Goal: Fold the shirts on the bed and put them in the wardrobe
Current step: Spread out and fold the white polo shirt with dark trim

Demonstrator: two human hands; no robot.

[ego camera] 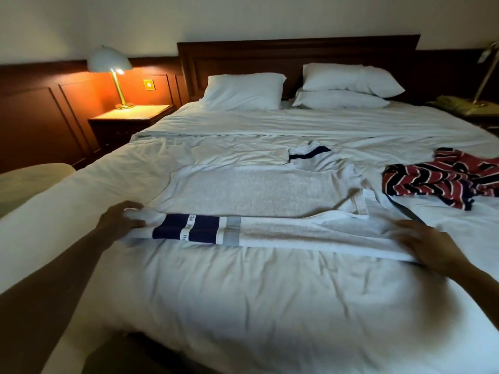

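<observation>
A white and grey shirt point(259, 195) with navy blocks lies spread across the middle of the bed point(243, 298), its near side folded over into a long strip. My left hand point(121, 215) grips the left end of that folded strip. My right hand point(429, 244) lies flat on the strip's right end, fingers spread. A red, white and navy striped shirt point(442, 179) lies crumpled on the right side of the bed. No wardrobe is in view.
Three white pillows point(243, 91) lean against the dark wooden headboard point(297, 52). A lit lamp point(110, 63) stands on the left nightstand point(129, 117). At the right a brass lamp point(486, 66) and a telephone point(453, 103) sit on another nightstand.
</observation>
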